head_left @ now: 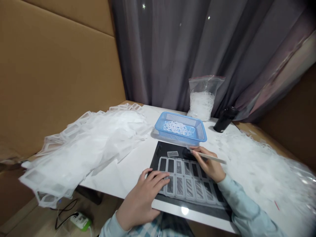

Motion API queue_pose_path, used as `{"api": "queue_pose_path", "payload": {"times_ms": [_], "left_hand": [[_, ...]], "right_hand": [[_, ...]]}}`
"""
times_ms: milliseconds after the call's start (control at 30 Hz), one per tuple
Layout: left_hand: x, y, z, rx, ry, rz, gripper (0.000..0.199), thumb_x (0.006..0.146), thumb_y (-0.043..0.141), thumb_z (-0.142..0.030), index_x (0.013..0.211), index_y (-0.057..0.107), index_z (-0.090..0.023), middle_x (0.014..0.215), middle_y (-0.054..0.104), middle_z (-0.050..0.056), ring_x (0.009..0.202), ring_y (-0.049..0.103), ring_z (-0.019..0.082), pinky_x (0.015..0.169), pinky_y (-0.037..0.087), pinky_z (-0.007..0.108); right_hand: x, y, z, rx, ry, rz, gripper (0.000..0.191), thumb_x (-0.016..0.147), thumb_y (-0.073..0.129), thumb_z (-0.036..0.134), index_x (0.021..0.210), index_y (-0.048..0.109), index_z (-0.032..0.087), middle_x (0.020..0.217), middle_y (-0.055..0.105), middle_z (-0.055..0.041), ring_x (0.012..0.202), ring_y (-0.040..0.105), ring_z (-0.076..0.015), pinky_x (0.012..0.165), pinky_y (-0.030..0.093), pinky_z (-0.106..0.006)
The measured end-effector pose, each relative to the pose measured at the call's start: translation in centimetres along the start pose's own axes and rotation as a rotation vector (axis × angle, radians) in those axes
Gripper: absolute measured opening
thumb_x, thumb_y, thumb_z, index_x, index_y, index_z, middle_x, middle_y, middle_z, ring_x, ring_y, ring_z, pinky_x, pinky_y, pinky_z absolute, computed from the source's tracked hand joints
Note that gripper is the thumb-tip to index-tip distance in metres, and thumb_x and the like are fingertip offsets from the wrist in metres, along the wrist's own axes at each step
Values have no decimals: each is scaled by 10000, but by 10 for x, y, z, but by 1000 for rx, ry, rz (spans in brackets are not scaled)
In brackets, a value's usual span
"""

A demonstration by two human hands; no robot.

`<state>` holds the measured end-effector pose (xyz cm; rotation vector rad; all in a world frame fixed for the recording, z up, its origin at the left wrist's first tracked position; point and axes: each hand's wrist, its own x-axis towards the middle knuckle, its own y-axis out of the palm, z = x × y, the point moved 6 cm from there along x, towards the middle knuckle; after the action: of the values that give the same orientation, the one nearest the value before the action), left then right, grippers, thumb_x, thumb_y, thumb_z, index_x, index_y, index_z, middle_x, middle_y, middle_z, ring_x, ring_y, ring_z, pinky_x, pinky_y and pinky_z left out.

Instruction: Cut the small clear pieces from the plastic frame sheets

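A translucent sheet of rounded rectangular frames (187,187), in two rows, lies on a black mat (160,149). My left hand (148,192) rests on the sheet's left end, fingers stretched out and the palm toward the table's front edge. In my right hand (209,164) is a slim, pale, pen-like tool (213,158), gripped between the fingers above the sheet's far edge. Its tip points left and is too small to make out. One loose small rectangular frame (172,153) sits on the mat just beyond the sheet.
Behind the mat stands a blue basket (161,126) holding many thin white rectangular rings (176,127). A zip bag (201,102) full of similar pieces and a black bottle (225,120) are farther back. Translucent sheets (98,138) pile up left; clear scraps (259,171) cover the right.
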<state>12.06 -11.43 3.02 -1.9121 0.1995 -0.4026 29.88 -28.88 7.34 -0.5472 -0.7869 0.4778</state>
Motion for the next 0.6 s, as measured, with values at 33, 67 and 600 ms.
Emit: {"api": "queue_pose_path", "payload": {"times_ms": [33, 67, 600], "left_hand": [[-1, 0, -2, 20, 7, -10, 691, 727, 564, -177, 1394, 390, -224, 1483, 420, 46, 1339, 383, 273, 1148, 198, 525], [-2, 1, -5, 40, 16, -24, 707, 719, 552, -153, 1401, 382, -223, 1481, 422, 48, 1343, 381, 273, 1149, 198, 526], [18, 16, -25, -62, 46, -18, 738, 691, 593, -162, 1403, 400, -192, 1498, 401, 66, 1349, 377, 284, 1158, 279, 482]], "right_hand": [[-1, 6, 3, 41, 10, 57, 230, 995, 517, 348, 869, 627, 190, 1014, 684, -89, 943, 652, -231, 824, 504, -339], [-2, 13, 6, 85, 15, 115, 258, 991, 521, 354, 824, 624, 187, 988, 683, -82, 930, 651, -222, 824, 504, -330], [-21, 39, 26, 305, -31, 481, 187, 998, 505, 291, 885, 613, 188, 1060, 682, -84, 1024, 643, -213, 925, 495, -346]]}}
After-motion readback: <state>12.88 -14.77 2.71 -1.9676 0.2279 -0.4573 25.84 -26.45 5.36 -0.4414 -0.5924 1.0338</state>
